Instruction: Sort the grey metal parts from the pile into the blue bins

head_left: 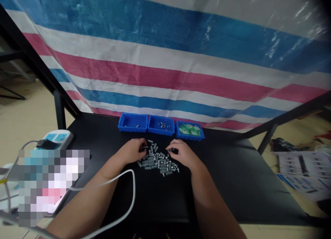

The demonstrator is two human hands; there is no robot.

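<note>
A loose pile of small grey metal cylinders [152, 162], mixed with shorter shiny pieces, lies on the black table [222, 170]. At the pile's left edge my left hand [133, 150] is closed, with a small grey cylinder [145, 148] showing at its fingertips. My right hand [181, 152] is at the pile's upper right, thumb and fingers pinched around a small metal piece [169, 150]. Its exact kind is too small to make out. Both hands are just above the tabletop, apart from each other.
Behind the pile stand three blue bins: the left bin [133, 130] and middle bin [160, 131] hold small metal pieces, the right bin [191, 137] green-and-clear packets. A white cable [134, 187] loops over my left forearm. A power strip [66, 138] stands left; a striped sheet [165, 73] hangs behind.
</note>
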